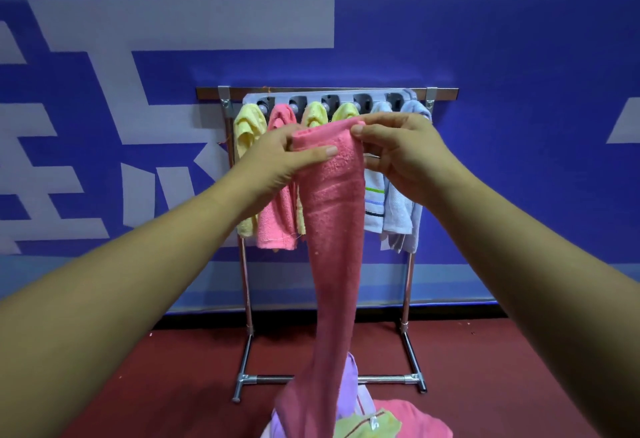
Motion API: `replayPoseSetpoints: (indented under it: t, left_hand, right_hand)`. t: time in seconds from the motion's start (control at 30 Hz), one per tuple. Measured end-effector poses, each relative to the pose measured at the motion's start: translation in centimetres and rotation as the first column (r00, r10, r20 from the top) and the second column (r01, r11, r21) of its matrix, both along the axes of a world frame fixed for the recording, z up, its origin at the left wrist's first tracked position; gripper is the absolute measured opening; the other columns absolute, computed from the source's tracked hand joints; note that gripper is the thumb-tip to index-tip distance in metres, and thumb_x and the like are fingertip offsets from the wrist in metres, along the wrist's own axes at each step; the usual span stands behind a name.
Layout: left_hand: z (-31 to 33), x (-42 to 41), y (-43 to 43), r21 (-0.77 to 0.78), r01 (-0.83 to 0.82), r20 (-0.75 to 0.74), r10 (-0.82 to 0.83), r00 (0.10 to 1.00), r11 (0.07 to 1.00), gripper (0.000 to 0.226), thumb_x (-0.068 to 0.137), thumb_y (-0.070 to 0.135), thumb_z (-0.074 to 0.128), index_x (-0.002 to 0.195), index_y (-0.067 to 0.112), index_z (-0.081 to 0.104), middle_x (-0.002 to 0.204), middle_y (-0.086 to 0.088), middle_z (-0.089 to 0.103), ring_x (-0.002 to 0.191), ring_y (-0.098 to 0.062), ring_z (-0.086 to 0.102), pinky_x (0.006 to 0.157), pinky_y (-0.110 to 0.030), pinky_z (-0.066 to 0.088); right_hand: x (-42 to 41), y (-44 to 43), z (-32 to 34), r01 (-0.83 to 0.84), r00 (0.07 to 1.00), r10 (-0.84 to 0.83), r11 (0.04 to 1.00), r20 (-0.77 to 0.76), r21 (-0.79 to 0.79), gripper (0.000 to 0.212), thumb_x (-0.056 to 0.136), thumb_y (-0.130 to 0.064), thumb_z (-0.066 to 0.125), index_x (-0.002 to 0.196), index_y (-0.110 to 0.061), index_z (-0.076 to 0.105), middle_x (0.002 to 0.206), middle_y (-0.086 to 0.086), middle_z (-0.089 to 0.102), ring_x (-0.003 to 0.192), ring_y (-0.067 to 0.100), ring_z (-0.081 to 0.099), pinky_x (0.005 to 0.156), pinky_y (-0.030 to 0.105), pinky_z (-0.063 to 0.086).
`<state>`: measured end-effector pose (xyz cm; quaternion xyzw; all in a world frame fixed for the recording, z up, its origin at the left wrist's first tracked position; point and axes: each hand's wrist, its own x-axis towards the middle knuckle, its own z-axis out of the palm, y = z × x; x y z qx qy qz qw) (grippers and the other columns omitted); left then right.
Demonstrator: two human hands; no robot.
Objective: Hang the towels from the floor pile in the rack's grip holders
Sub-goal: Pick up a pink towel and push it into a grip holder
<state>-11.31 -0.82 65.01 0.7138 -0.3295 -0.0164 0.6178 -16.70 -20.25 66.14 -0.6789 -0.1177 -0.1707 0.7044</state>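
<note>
Hung at far left: a pale yellow towel (pixel 246 133) and a hung pink towel (pixel 277 219) are seen gripped at their tops in the holder strip (pixel 346 95) of the rack (pixel 406 299).
Left hand (pixel 277 157): the thumb is pressed across the front of the top end of the held pink towel (pixel 329 230), and the fingers are wrapped behind it.
Held towel: it is gathered into a narrow bunch and held up in front of the middle of the strip, near it but not yet pushed into any holder. Its lower end is trailed down to the pile.
Hung in the middle: a second yellow towel (pixel 313 114) and a third yellow towel (pixel 346 112) are seen just above the hands, partly hidden by them.
Right hand (pixel 398 153): the same top end is pinched from the right between thumb and fingers.
Hung at right: a white striped towel (pixel 374 209) and a pale blue towel (pixel 401 209) are gripped at that end.
Floor pile (pixel 398 417): pink, lilac and yellow-green cloth is left on the red floor (pixel 156 385) before the rack.
Done: six towels are judged to be hung.
Left: the held towel and the pile are still to be hung. Whether a free holder remains cannot be told, since the strip is partly covered.
</note>
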Motion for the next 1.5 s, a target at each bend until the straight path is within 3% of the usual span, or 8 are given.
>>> replayPoseSetpoints:
  t: [0.33,0.57,0.67,0.77,1.03,1.2,1.37,1.5]
  left_hand:
    - [0.4,-0.3,-1.1,-0.084,-0.178,-0.014,0.178,0.984,0.980,0.028,0.081,0.024,0.079,0.106,0.013,0.073,0.098,-0.005,0.075,0.090,-0.021,0.072,0.084,-0.040,0.058]
    - [-0.5,1.2,-0.4,-0.113,-0.348,-0.172,0.327,0.929,0.931,0.025,0.080,0.022,0.080,0.102,0.012,0.072,0.104,-0.011,0.074,0.099,-0.028,0.071,0.094,-0.050,0.055]
    - [-1.3,1.3,-0.3,-0.305,-0.237,-0.382,0.109,0.918,0.922,0.043,0.085,0.029,0.075,0.118,0.005,0.065,0.112,-0.015,0.072,0.105,-0.029,0.070,0.099,-0.051,0.052]
    - [-2.7,0.8,0.1,-0.377,0.031,-0.434,-0.207,0.877,0.926,0.070,0.083,0.055,0.064,0.133,0.007,0.056,0.126,-0.017,0.067,0.118,-0.029,0.064,0.103,-0.045,0.049]
    - [-9.8,-0.3,-0.8,0.003,-0.011,-0.258,0.011,0.966,1.000,0.018,0.083,0.017,0.074,0.100,0.013,0.072,0.095,0.000,0.077,0.089,-0.014,0.070,0.083,-0.025,0.056]
    - [-9.0,-1.4,-2.1,-0.180,-0.012,-0.346,-0.052,0.937,0.984,0.024,0.078,0.022,0.072,0.098,0.010,0.071,0.092,-0.006,0.075,0.082,-0.018,0.069,0.081,-0.032,0.055]
    - [-6.5,-1.5,-2.8,-0.361,-0.047,-0.445,-0.128,0.886,0.931,0.019,0.091,0.014,0.065,0.109,0.009,0.068,0.092,-0.007,0.075,0.083,-0.017,0.070,0.082,-0.031,0.056]
    - [-5.2,-1.4,-2.7,-0.393,-0.142,-0.484,-0.073,0.872,0.909,0.013,0.093,0.016,0.065,0.103,0.008,0.068,0.079,-0.005,0.074,0.071,-0.016,0.070,0.069,-0.028,0.058]
  right_hand:
    - [0.5,0.2,-4.3,-0.218,0.938,0.225,0.974,-0.264,0.058,0.022,0.090,-0.018,0.070,0.107,-0.005,0.069,0.095,0.012,0.066,0.080,0.020,0.061,0.075,0.029,0.052]
    - [0.0,1.2,-7.1,-0.170,0.945,0.211,0.970,-0.250,0.176,0.004,0.090,0.001,0.064,0.087,-0.002,0.062,0.066,0.002,0.068,0.056,0.009,0.062,0.058,0.020,0.051]
    - [0.0,1.8,-6.4,-0.137,0.959,0.178,0.972,-0.220,0.190,0.011,0.093,0.001,0.061,0.083,-0.004,0.060,0.058,-0.003,0.066,0.050,0.004,0.060,0.053,0.018,0.050]
    - [0.2,1.7,-5.0,-0.090,0.972,0.142,0.961,-0.188,0.260,0.003,0.092,-0.004,0.066,0.091,-0.001,0.067,0.084,0.006,0.074,0.068,0.012,0.069,0.063,0.027,0.056]
    - [1.4,0.4,-3.4,0.101,0.965,-0.018,0.946,-0.262,0.309,0.019,0.088,-0.005,0.069,0.104,0.005,0.068,0.105,0.013,0.069,0.084,0.020,0.068,0.065,0.032,0.057]
    - [2.0,-0.3,-4.6,0.174,0.950,-0.054,0.909,-0.306,0.379,0.019,0.091,-0.001,0.066,0.107,0.009,0.062,0.094,0.014,0.066,0.064,0.016,0.066,0.057,0.030,0.054]
    - [1.8,-1.0,-7.0,-0.080,0.890,0.289,0.860,-0.352,0.503,0.035,0.100,-0.032,0.057,0.069,-0.016,0.054,0.050,-0.008,0.029,0.054,0.007,0.017,0.065,0.026,0.012]
    - [1.2,-0.7,-8.9,-0.257,0.831,0.365,0.921,-0.419,0.293,0.050,0.089,-0.064,0.058,0.084,-0.014,0.060,0.063,-0.003,0.038,0.065,0.016,0.040,0.074,0.033,0.040]
